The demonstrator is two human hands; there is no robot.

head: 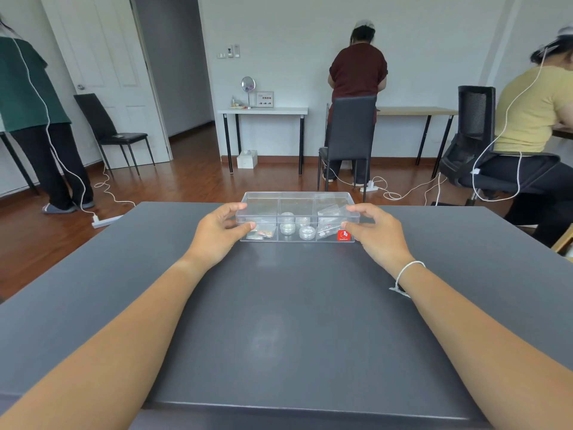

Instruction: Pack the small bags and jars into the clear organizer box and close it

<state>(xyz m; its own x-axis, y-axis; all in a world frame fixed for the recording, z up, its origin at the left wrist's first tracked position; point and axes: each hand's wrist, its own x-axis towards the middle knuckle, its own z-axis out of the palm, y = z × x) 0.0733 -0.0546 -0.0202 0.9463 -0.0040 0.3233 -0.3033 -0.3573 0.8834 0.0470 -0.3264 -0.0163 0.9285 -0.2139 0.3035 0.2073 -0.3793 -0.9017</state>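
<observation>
The clear organizer box lies near the far edge of the dark grey table, with its clear lid on top and a red label at its front right corner. Inside, small bags fill the left compartment, round clear jars the middle one, and more bags the right one. My left hand pinches the box's left end between thumb and fingers. My right hand holds the right end the same way.
Beyond the table's far edge are a wooden floor, black chairs, white cables and power strips. Three people work at other desks, at the left, the back middle and the right. A white desk stands against the back wall.
</observation>
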